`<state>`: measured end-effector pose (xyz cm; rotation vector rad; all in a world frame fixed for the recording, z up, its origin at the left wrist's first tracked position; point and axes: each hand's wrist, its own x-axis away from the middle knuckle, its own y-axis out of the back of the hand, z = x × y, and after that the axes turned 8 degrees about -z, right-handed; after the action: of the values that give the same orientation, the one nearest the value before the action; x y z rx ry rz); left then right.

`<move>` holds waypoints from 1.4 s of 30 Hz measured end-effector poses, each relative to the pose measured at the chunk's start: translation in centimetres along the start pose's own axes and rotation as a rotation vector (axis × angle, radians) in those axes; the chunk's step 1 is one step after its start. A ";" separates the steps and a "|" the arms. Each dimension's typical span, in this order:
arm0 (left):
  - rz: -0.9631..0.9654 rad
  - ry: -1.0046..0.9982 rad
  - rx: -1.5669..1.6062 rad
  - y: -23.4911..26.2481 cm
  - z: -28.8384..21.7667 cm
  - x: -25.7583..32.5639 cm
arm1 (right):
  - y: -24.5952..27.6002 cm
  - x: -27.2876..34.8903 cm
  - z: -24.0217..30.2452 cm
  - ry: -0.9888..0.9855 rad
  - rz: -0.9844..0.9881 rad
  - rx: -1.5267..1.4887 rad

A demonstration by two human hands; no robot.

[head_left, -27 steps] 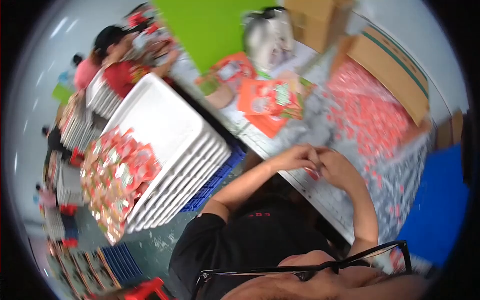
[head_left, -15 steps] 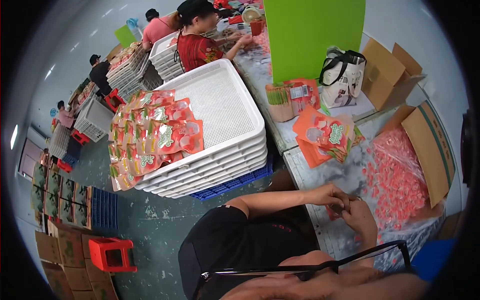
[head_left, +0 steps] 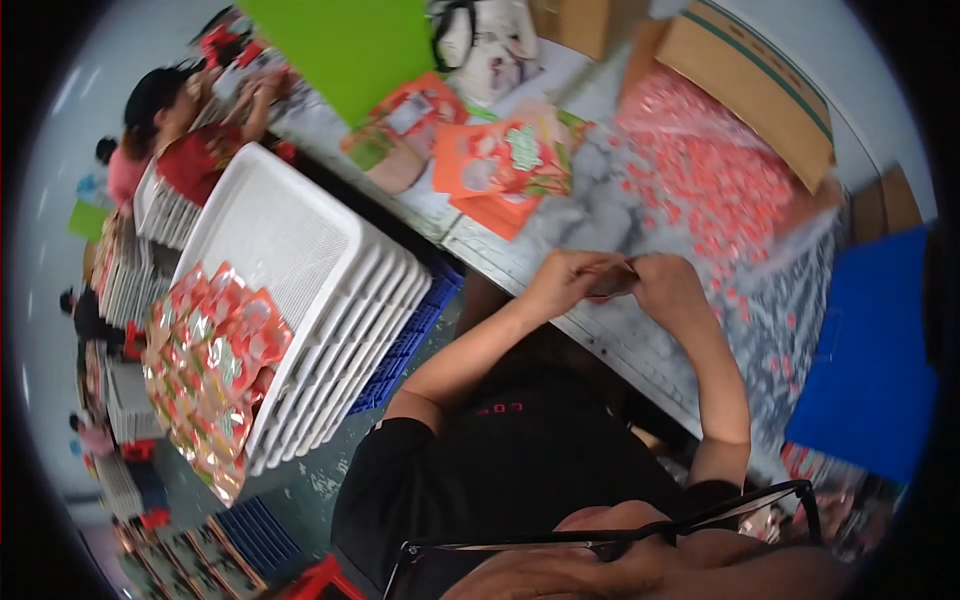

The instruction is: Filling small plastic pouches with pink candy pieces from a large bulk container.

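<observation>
My left hand (head_left: 562,284) and my right hand (head_left: 674,292) meet over the near edge of the grey marbled table (head_left: 600,225). Both are closed on the top edge of one pouch (head_left: 612,282), the left at one end and the right at the other. Its body is mostly hidden, and the mouth looks slightly parted. Flat orange pouches (head_left: 490,160) with a printed front lie beyond my left hand. Past my right hand, many small pink-red pieces (head_left: 725,185) spill from a clear plastic liner in a cardboard box (head_left: 750,85).
Left of the table stands a stack of white mesh trays (head_left: 340,235), with filled pouches (head_left: 215,345) on the top one. A blue panel (head_left: 870,350) is at the right. A green board (head_left: 335,50) and a white bag (head_left: 490,50) are at the back. A co-worker in red (head_left: 195,155) sits far left.
The view has swung right, so the trays and table sit further left. Both hands now show more plainly, slightly apart, with the pouch stretched between them.
</observation>
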<state>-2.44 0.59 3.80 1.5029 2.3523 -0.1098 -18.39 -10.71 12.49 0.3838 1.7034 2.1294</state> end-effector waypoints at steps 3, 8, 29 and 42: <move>-0.033 0.107 -0.001 0.2 -0.2 0.6 | -1.4 0.3 -0.8 0.162 -0.215 -0.213; -0.241 0.320 0.120 1.4 0.9 1.2 | 0.4 0.7 -0.4 0.152 -0.789 -0.201; -0.215 0.340 0.171 1.2 2.8 2.5 | -12.4 0.9 -1.4 -0.471 -0.908 -1.741; -0.185 0.436 0.413 1.4 0.7 0.7 | -11.2 0.6 0.6 -0.350 -0.562 -1.647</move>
<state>-1.32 1.64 3.05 1.6132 2.9600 -0.3675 -17.19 -7.79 1.71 -0.2068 -0.3838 2.0506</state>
